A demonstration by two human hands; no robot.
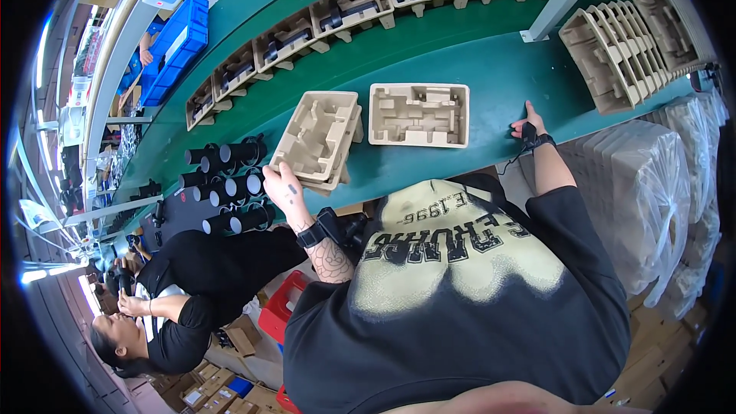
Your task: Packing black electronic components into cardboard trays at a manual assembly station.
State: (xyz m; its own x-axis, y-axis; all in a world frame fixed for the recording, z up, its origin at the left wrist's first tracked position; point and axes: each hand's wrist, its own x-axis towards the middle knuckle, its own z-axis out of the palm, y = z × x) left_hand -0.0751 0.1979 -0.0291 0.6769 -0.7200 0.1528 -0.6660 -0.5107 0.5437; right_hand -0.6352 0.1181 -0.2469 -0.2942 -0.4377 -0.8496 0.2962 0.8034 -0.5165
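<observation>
My left hand [285, 188] grips the near left corner of a tan moulded-pulp tray [316, 134], its fingers partly hidden by the rim. Beneath that tray the edge of at least one more shows, and the stack sits tilted on the green bench. Just to the right, a single pulp tray [418, 140] lies flat, its moulded hollows facing up with nothing in them. My right hand [527, 124] is off to the right near the bench's front edge. Its fingers are apart and hold nothing. A dark strap or cord hangs by that wrist.
Pulp trays holding black parts [349, 11] line the far side. Nested trays [613, 54] stand at right beside a metal post [563, 0], with plastic-wrapped stacks [632, 192] below. Several black cylinders [238, 186] stand left. A co-worker [176, 299] sits beyond, near a red stool [280, 310].
</observation>
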